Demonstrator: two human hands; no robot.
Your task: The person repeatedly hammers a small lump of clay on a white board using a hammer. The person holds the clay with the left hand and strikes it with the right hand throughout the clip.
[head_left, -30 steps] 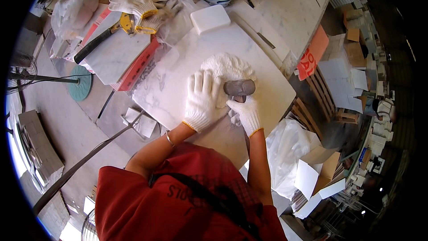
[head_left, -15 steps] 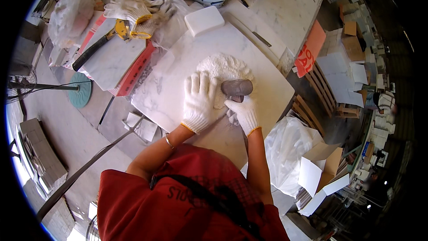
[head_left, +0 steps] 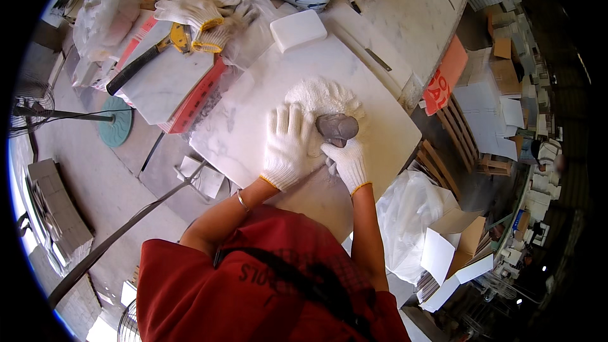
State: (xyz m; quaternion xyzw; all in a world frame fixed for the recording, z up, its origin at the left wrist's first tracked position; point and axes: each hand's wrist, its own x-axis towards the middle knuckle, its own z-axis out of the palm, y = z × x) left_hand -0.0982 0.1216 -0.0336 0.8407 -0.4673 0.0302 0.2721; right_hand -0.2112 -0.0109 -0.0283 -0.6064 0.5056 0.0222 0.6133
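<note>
A rounded, pale white piece [head_left: 325, 94] with a rough, bumpy rim lies on a white marble slab [head_left: 386, 133]. My left hand [head_left: 286, 140], in a white knit glove, rests flat on its left side with the fingers stretched forward. My right hand [head_left: 349, 163], gloved too, is closed around a dust-covered tool [head_left: 337, 128] with a dark, rounded body. The tool is over the near right part of the white piece. Its working end is hidden, so its exact kind is unclear. White dust coats the slab around both hands.
A white block [head_left: 298, 30] sits at the slab's far edge. Left of it are spare gloves [head_left: 197, 15], a black-handled yellow tool [head_left: 144, 63] and a boxed marble piece [head_left: 166, 85]. An open carton [head_left: 453, 247] and plastic sheeting [head_left: 408, 215] stand at the right. A fan base [head_left: 115, 121] is at left.
The tool's dark body has turned slightly in my right hand. Hazy dust has spread over the slab. The whole view has shifted a little; my left hand keeps its place on the piece.
</note>
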